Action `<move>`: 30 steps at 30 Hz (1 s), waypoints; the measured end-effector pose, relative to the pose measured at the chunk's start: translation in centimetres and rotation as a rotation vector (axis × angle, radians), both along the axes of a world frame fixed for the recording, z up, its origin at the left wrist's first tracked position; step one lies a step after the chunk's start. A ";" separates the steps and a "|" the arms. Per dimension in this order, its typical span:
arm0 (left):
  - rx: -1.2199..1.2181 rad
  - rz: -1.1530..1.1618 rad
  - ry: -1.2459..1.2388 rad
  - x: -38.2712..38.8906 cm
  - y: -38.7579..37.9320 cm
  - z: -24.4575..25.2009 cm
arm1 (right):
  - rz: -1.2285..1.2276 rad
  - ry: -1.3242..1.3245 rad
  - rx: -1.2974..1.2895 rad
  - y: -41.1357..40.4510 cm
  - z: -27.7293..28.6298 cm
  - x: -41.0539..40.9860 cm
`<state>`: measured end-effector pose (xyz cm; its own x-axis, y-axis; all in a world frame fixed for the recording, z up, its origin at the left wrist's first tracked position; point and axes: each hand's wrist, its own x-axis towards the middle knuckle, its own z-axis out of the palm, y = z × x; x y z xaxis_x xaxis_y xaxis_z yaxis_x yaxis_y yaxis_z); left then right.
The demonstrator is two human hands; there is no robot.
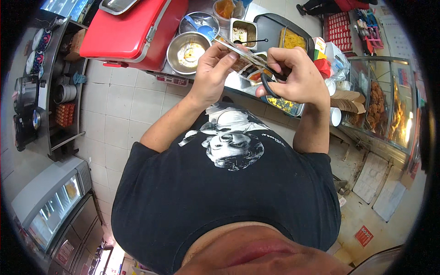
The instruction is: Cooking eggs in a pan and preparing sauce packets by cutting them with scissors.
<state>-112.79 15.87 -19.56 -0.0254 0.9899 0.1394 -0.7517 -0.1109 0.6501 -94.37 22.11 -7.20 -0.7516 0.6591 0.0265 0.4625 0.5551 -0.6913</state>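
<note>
My right hand (297, 74) grips the black handles of a pair of scissors (270, 84), with the blades pointing up and left. My left hand (216, 70) pinches a thin, shiny packet (237, 50) between thumb and fingers, close to the blades. Whether the blades touch the packet cannot be told. Both hands are raised over the counter's front edge. Just left of my left hand stands a steel bowl (189, 53) with yellowish residue, and behind it lies a blue ladle (204, 31) in another metal bowl. Several small food trays show partly below the scissors.
A red cooler box (127, 31) stands at the counter's left. Further back are a steel container (243, 32) with a black spoon and a tray of yellow food (294, 39). A glass display case (378, 99) with fried food is at right. Another person (323, 7) stands at the top right.
</note>
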 end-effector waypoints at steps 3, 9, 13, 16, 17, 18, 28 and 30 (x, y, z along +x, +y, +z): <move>0.005 -0.002 -0.012 -0.8 -0.8 -0.4 | -0.011 -0.020 0.002 -1.0 -0.3 -0.8; 0.022 -0.092 0.086 -1.9 -1.9 -2.1 | -0.063 -0.044 -0.069 -2.0 -1.6 -2.0; -0.060 -0.117 0.081 -2.6 -2.4 -2.2 | -0.062 -0.064 -0.064 -2.3 -2.9 -1.9; -0.101 -0.156 0.075 -3.2 -2.6 -3.4 | -0.099 -0.062 -0.102 -2.5 -3.8 -1.9; -0.109 -0.175 0.080 -3.3 -2.6 -3.6 | -0.119 -0.043 -0.142 -2.6 -4.0 -1.7; -0.128 -0.180 0.085 -3.5 -2.8 -3.2 | -0.139 -0.024 -0.184 -2.6 -4.3 -1.5; -0.100 0.003 0.037 -11.2 -4.7 -7.1 | -0.432 -0.428 -0.642 -3.1 -20.9 3.3; -0.095 0.013 0.059 -12.4 -4.8 -7.4 | -0.566 -0.320 -0.752 -4.1 -29.5 4.1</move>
